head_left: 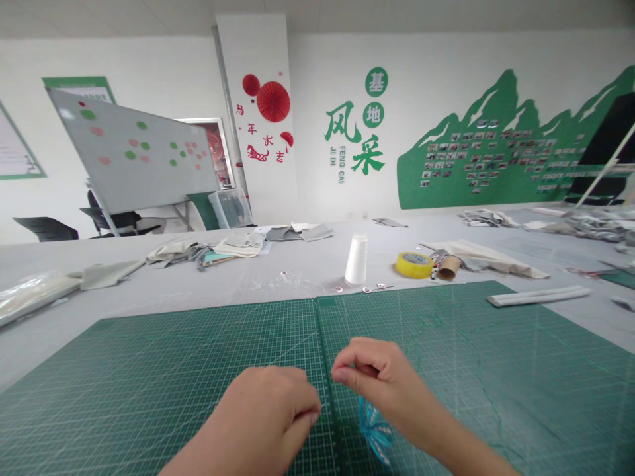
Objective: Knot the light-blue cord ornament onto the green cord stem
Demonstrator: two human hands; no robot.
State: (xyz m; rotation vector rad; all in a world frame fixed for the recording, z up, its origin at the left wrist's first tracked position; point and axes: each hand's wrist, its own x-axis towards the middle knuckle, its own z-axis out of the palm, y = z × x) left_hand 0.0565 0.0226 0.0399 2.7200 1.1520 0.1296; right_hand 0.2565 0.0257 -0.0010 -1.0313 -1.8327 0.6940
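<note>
My left hand [270,413] hovers above the cutting mats near their seam, thumb and fingers pinched together; what they hold, if anything, does not show. Just right of it, my right hand [374,373] has thumb and index finger closed in a pinch, and anything between the tips is too fine to make out. Partly hidden below my right hand is a bundle of blue and white yarn [373,430]. A thin green thread [480,370] trails in loose loops over the right green cutting mat [555,383]. The left green cutting mat [149,383] lies beneath my left hand.
Beyond the mats stand a white thread cone [356,259] and a yellow tape roll [414,264], beside a cardboard tube [449,267]. A rolled grey cloth strip [540,296] crosses the right mat's far edge. Fabric pieces [238,244] lie farther back.
</note>
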